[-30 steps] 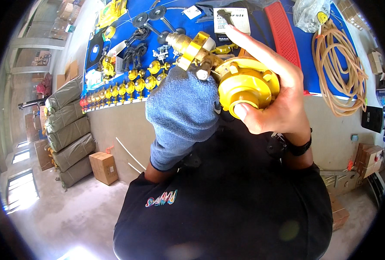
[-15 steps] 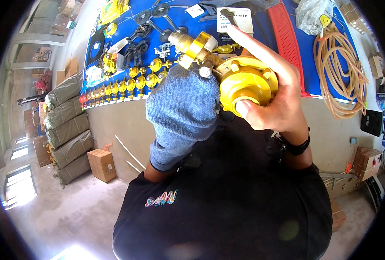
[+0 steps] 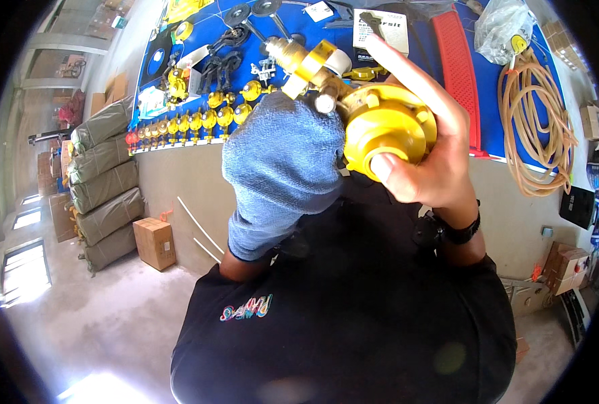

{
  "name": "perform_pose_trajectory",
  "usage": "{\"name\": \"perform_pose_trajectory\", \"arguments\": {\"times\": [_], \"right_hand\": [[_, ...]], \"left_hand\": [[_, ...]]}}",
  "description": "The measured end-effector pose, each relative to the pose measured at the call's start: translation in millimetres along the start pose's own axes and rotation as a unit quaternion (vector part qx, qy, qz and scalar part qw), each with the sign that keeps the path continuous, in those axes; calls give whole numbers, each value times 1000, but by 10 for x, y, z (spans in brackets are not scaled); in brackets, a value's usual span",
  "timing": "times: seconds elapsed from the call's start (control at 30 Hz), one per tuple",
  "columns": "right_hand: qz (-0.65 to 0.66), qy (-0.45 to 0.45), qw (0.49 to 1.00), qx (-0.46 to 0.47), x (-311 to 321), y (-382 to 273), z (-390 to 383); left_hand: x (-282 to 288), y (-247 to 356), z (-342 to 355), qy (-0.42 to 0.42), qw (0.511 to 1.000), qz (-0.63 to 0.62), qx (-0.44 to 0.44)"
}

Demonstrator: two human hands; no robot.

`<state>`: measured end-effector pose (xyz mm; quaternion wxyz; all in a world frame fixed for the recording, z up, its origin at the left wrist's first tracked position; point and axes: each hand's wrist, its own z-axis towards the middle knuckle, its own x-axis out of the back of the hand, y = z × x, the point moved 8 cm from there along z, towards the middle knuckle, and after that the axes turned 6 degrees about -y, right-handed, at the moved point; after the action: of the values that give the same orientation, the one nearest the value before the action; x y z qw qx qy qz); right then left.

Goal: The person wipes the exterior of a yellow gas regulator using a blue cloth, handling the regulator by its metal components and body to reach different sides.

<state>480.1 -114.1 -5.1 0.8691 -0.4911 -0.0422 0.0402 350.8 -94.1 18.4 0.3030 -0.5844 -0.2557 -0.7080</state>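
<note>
My right hand (image 3: 439,165) grips a yellow gas regulator (image 3: 394,128), its thumb pressed on the round central boss and its index finger stretched along the far side. Brass fittings and a clear yellow part stick out of the regulator toward the upper left. A blue terry-cloth mitt or towel (image 3: 282,155) covers my left hand, hiding its fingers. The cloth touches the regulator's left side, below the brass stem. A row of smaller yellow regulators (image 3: 195,121) lies along the table's near left edge.
The blue tabletop (image 3: 491,124) also bears black knobbed parts (image 3: 235,15), a white box (image 3: 382,30) and a red perforated strip (image 3: 458,74). At the right hangs a coiled beige hose (image 3: 535,121). Grey wrapped bundles (image 3: 107,185) and a cardboard box (image 3: 154,242) stand left.
The table and its things have shifted slightly right and down in view. The left cloth-covered hand sits slightly further left; the right hand keeps the same hold on the regulator.
</note>
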Motion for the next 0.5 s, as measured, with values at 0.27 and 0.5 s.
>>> {"name": "perform_pose_trajectory", "arguments": {"times": [0.27, 0.5], "right_hand": [[146, 49, 988, -23, -394, 291, 271], [157, 6, 975, -157, -1015, 622, 657]], "left_hand": [[-115, -630, -117, 24, 999, -42, 7], [-71, -1435, -298, 31, 996, -88, 3]]}}
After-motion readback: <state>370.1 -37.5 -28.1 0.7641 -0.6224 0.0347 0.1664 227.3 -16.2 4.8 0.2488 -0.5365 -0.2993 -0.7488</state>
